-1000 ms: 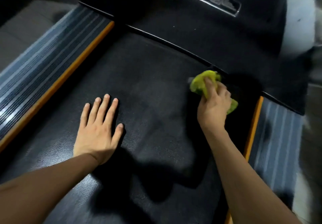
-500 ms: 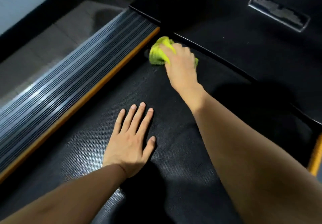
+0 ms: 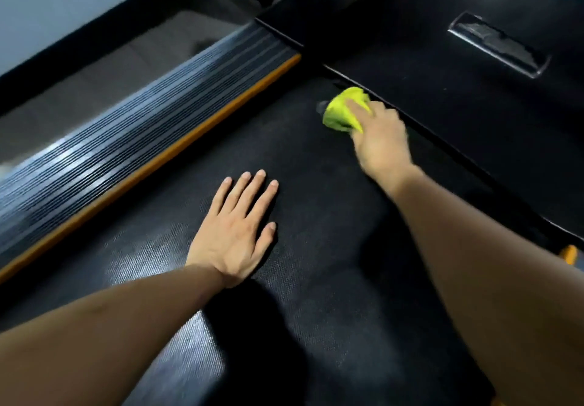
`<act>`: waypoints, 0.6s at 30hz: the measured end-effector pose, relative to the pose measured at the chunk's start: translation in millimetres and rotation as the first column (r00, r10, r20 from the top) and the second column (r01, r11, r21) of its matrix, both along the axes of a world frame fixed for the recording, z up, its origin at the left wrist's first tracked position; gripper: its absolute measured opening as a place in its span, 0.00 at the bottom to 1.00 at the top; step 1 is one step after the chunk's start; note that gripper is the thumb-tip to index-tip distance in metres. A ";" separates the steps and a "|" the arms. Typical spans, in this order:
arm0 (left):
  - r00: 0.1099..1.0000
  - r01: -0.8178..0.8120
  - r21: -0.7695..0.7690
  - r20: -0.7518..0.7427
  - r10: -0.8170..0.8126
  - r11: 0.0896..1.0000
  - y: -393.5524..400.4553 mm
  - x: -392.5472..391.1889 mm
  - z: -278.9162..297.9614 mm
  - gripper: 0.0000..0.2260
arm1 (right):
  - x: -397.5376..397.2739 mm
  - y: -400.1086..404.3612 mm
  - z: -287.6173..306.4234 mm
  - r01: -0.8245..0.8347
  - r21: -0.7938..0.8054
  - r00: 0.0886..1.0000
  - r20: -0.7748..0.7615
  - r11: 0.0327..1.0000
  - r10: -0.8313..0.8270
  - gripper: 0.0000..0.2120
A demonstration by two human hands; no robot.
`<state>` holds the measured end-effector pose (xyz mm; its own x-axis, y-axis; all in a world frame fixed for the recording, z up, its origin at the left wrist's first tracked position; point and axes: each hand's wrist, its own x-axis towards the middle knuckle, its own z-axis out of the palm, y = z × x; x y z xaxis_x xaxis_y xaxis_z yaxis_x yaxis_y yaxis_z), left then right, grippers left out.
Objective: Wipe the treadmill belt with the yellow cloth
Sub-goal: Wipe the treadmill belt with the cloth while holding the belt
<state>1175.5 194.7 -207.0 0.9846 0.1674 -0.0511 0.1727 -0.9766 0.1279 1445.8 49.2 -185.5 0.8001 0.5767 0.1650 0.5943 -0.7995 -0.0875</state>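
Yellow cloth (image 3: 343, 111), bunched, bright, under right hand (image 3: 380, 140) on belt (image 3: 316, 247)

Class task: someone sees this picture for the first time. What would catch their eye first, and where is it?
The bright yellow cloth stands out first, bunched under the right hand at the far end of the black treadmill belt. Next comes the left hand, flat on the belt, and the orange strip along its left edge.

Cloth (image 3: 343, 111) on belt (image 3: 316, 216), ahead-right of left hand (image 3: 235, 235).
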 end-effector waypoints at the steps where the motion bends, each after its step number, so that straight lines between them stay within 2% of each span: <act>1: 1.000 0.003 0.000 0.003 -0.003 1.000 0.9 0.8 0.7 0.29 | 3.6 -8.3 -0.3 -0.015 0.018 0.999 -0.049 1.000 0.016 0.26; 5: 0.999 -0.046 0.012 0.015 0.046 0.999 -5.1 5.9 11.1 0.28 | -22.4 -3.3 14.9 -0.031 -0.006 0.988 -0.153 1.000 0.029 0.26; 8: 0.973 -0.229 -0.034 0.023 0.230 0.973 -27.2 -45.4 16.8 0.30 | -66.2 -15.4 8.9 -0.147 0.023 0.984 -0.100 0.989 0.148 0.27; 9: 0.971 -0.236 -0.035 0.040 0.238 0.971 -35.8 -70.3 14.1 0.31 | -80.8 -16.8 6.7 -0.168 0.018 0.983 -0.073 0.986 0.168 0.27; 12: 0.993 -0.115 -0.055 -0.042 0.113 0.992 -42.4 -125.0 10.1 0.32 | -126.7 -3.0 1.1 -0.354 0.017 0.932 0.083 0.935 0.352 0.26; 13: 0.993 -0.115 -0.052 -0.040 0.113 0.992 -37.7 -124.1 8.7 0.32 | -143.7 4.6 -0.7 -0.415 -0.025 0.904 0.104 0.909 0.415 0.26; 15: 0.993 -0.110 -0.037 -0.056 0.108 0.993 -32.0 -114.7 4.4 0.32 | -163.0 21.5 -6.7 -0.558 0.002 0.824 0.124 0.830 0.553 0.27; 17: 0.992 -0.113 -0.045 -0.068 0.110 0.993 -31.6 -114.5 6.1 0.32 | -153.7 44.9 -7.5 -0.584 0.046 0.811 0.080 0.810 0.580 0.26; 18: 0.992 -0.113 -0.054 -0.062 0.110 0.992 -32.3 -116.0 4.9 0.33 | -141.1 55.3 -6.1 -0.508 0.012 0.857 0.102 0.861 0.504 0.23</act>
<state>1059.5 162.4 -202.1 0.9548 0.2712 -0.1213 0.2891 -0.9423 0.1690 1304.6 104.5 -191.7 0.3795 0.8900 0.2526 0.9229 -0.3834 -0.0357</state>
